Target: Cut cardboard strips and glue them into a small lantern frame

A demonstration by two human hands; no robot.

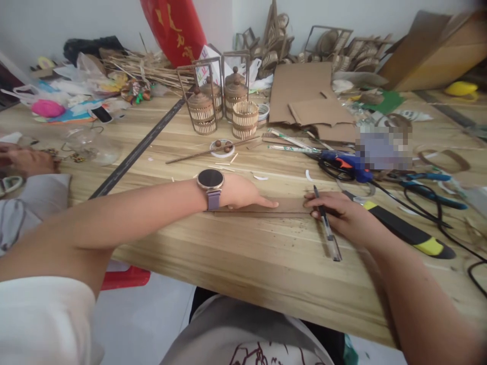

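Note:
A flat brown strip [291, 204] lies along the table in front of me. My left hand [241, 192], with a watch on its wrist, rests on the strip's left part. Its index finger stretches out along the strip; the other fingers are mostly hidden beneath the hand. At the strip's right end is my right hand [338, 213], fingertips touching that end. A clear-barrelled pen [326, 229] slants across its fingers and seems tucked among them. Just right of this hand lies a black and yellow utility knife [409, 230].
Behind the hands stand small lidded wooden baskets [201, 111], an open one [245, 120] and a white ring [222, 148] holding wooden beads. A blue glue gun [348, 161], pliers [433, 190] and cables crowd the right. Cardboard [300, 91] lies behind. Another person's hand [32, 159] is at left.

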